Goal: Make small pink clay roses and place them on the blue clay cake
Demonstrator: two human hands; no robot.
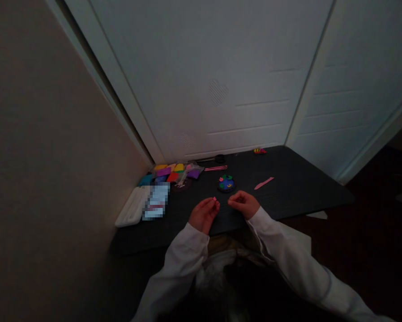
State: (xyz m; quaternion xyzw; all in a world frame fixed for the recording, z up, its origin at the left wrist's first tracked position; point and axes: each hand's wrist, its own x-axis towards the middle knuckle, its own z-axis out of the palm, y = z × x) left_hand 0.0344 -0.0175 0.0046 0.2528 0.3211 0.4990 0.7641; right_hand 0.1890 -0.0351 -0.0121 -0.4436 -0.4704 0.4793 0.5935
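Note:
Between the thumb and fingertips of my left hand point(203, 216) is a small pink piece of modelling clay point(215, 198). My right hand point(245, 205) is held just to the right, its thumb and index finger pinched together; whether anything is between them is too small to see. Beyond both hands lies a round dark-rimmed disc point(227, 184) with a blue clay surface, green patches, a pink bit at its left and yellow marks. A flat pink modelling knife point(264, 183) rests on the table to the disc's right.
Packets of coloured clay point(164, 171) are heaped at the dark table's point(301, 179) back left. Near them are black scissors point(217, 158) and thin pink tools point(216, 168). A white tray point(132, 208) and a pixelated packet point(156, 202) lie left. A small red-and-yellow item point(259, 151) sits by the back wall.

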